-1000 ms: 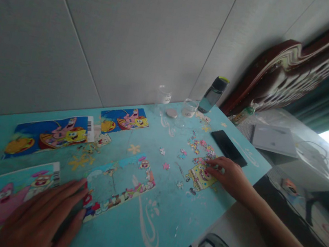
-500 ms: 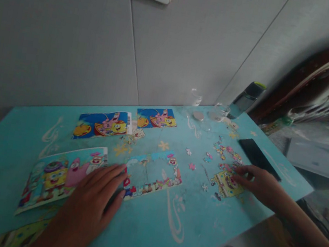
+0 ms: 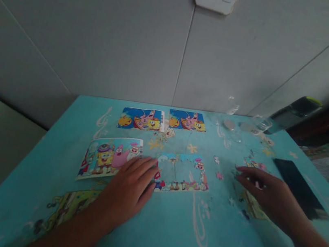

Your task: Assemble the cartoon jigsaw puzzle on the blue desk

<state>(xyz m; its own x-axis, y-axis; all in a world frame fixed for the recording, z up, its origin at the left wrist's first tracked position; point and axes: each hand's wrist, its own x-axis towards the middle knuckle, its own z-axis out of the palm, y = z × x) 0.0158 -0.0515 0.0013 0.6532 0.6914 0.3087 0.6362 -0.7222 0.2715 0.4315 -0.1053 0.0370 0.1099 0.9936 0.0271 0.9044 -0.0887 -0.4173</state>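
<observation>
1. The jigsaw border (image 3: pixel 180 186) lies on the worktop (image 3: pixel 163 230), its middle unfilled.
2. Left hand (image 3: pixel 130 186): laid flat, thumb apart, at the border's left edge, presumably steadying it.
3. Right hand (image 3: pixel 265 192): right of the border, fingertips close together; whether they pinch anything cannot be told.
4. Loose pieces (image 3: pixel 219 176) lie just right of the border, apparently for easy reach.
5. Further right, an apparent phone (image 3: pixel 297 186) limits the right hand's room.

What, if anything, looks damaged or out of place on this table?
Nothing looks clearly damaged or spilled. The one odd spot is the puzzle border by the left hand: its middle is open, so the table shows through, while loose pieces lie scattered to its right.
</observation>
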